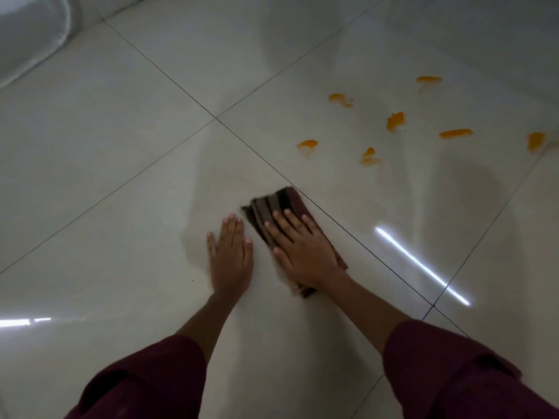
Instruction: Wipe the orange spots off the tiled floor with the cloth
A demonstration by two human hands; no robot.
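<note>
1. Head view is showing the right hand (302, 246) pressing flat, fingers spread, on a folded brown striped cloth (273, 204) that is lying on the tiled floor (121, 146), just near of a dark grout line (357, 228).
2. The left hand (231, 255) is resting open and empty, palm down on the tile just left of the cloth, apparently bracing the person's weight.
3. The orange spots (395, 120) are sitting well apart from the cloth, scattered on the far right tile; I am counting seven, the rightmost orange spot (535, 141) close to the frame edge.
4. Nothing is looking wiped yet, so the whole job is still lying ahead.
5. Risks I am judging from here:
   - The spots are looking pasty, so one long sweep is likely to be smearing orange across clean tile rather than lifting it.
   - Residue is liable to be lodging in the grout line if pushed over it.
   - The glossy floor is looking slick; the bracing hand could be slipping during the far reach.
   - The flat, unclamped hold is letting the folded cloth unfold or slide out.
   - A soiled cloth face could be redepositing colour.
</note>
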